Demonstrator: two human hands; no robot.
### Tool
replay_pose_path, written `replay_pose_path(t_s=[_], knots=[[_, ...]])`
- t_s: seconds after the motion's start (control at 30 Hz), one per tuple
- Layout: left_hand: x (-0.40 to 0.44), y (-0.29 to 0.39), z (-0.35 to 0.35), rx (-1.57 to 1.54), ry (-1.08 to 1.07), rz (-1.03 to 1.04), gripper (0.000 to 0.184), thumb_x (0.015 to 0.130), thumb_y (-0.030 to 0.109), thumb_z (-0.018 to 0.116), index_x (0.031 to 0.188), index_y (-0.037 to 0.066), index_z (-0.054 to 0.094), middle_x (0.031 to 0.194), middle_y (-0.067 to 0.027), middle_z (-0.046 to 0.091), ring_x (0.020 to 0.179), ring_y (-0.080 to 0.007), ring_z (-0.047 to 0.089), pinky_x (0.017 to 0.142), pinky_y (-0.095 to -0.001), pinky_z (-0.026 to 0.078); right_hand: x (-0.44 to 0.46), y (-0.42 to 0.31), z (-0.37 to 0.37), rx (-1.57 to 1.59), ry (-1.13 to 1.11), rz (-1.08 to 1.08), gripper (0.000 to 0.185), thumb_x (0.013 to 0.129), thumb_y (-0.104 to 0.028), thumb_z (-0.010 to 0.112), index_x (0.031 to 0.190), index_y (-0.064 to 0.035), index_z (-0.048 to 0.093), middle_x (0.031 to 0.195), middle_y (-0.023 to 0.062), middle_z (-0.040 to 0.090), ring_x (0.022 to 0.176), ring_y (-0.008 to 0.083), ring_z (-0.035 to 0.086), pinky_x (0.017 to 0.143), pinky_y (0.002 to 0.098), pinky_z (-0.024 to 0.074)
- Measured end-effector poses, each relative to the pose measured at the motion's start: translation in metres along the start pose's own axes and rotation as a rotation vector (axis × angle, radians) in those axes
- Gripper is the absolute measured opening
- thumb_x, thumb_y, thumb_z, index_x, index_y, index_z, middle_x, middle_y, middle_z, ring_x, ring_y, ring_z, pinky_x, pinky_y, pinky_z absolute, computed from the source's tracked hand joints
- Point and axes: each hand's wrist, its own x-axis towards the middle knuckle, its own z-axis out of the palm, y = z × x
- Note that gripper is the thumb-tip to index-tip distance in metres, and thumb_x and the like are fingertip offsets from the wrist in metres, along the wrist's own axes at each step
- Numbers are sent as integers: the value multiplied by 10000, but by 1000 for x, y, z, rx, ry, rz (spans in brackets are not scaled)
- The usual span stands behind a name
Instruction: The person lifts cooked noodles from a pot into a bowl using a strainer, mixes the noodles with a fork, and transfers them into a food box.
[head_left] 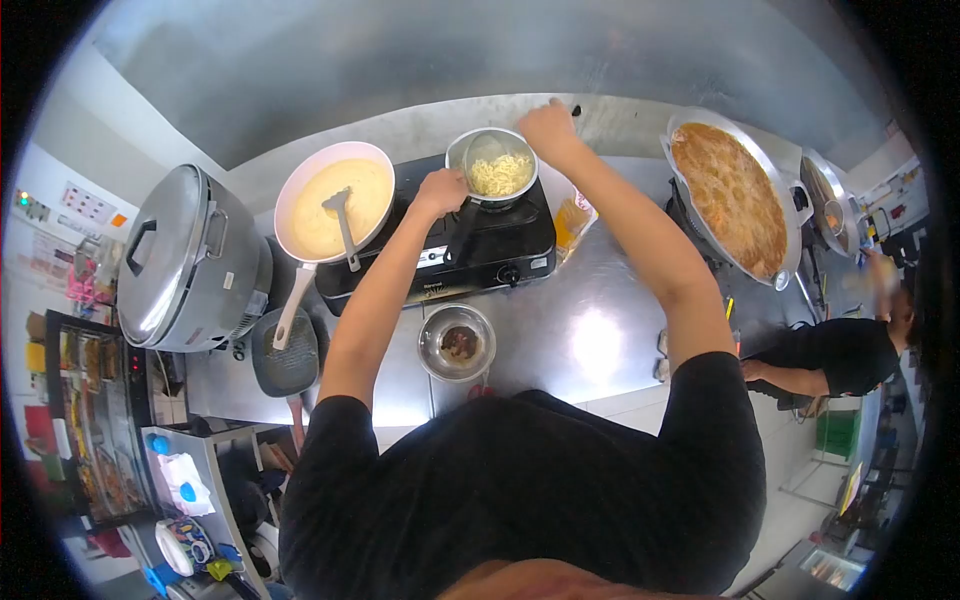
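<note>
Pale noodles (501, 174) lie in a small metal pot (453, 150) on the black portable gas stove (520, 238). What looks like a strainer basket sits inside the pot around them. My left hand (440, 192) is closed at the pot's left rim; its fingers hide what they grip. Beyond the pot's upper right edge, my right hand (549, 132) is closed in a fist, with a dark handle tip (577, 110) showing past it. A steel bowl (430, 348) with dark and pale contents stands in front of the stove.
A pink-rimmed pan (290, 190) of creamy sauce with a grey spatula (345, 228) is left of the stove, near a large steel cooker (165, 270) and a square pan (285, 365). Rightward are a yellow packet (572, 222), a wok (680, 135) of bubbling brown liquid and another person (835, 355).
</note>
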Motion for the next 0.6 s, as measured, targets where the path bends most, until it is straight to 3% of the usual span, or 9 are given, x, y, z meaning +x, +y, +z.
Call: replay_pose_path(t_s=[0.07, 0.17, 0.27, 0.37, 0.47, 0.6], knots=[[0, 1, -2, 26, -12, -33, 329, 969, 229, 474, 997, 33, 736, 704, -153, 700, 520, -263, 660, 491, -387, 526, 2, -4, 27, -83, -96, 8, 105, 847, -143, 674, 809, -172, 768, 852, 75, 760, 803, 256, 744, 777, 445, 491], [8, -7, 7, 101, 3, -27, 320, 951, 201, 486, 1002, 33, 753, 798, -192, 741, 629, -318, 719, 576, -436, 573, 0, -14, 62, -188, -209, 34, 119, 859, -143, 672, 808, -179, 773, 839, 54, 763, 804, 245, 749, 766, 444, 482], [26, -30, 32, 307, 252, 156, 292, 920, 169, 524, 1004, 40, 773, 952, -244, 757, 850, -378, 756, 738, -496, 604, -1, -22, 66, -158, -254, 21, 123, 866, -134, 668, 819, -162, 778, 856, 53, 767, 837, 261, 755, 769, 450, 507], [-11, 7, 16, 238, 249, -19, 263, 897, 136, 585, 1009, -27, 758, 1072, -283, 733, 1029, -435, 726, 880, -504, 595, -10, -14, 67, -42, -204, -76, 122, 865, -115, 661, 834, -127, 778, 884, 84, 767, 883, 295, 761, 754, 467, 554], [-18, 14, 14, 259, 280, -54, 252, 881, 156, 592, 999, 31, 777, 1067, -243, 744, 1042, -431, 712, 919, -528, 571, -21, -6, 33, 79, -220, -87, 124, 866, -95, 647, 873, -80, 770, 888, 124, 760, 914, 324, 759, 746, 482, 591], [-3, 6, 25, 244, 267, -24, 254, 884, 147, 578, 992, 27, 775, 1032, -261, 740, 1024, -428, 718, 903, -520, 576, -16, -3, 11, 192, -179, -139, 138, 874, -85, 627, 922, -41, 749, 871, 156, 751, 912, 352, 754, 763, 495, 603]])
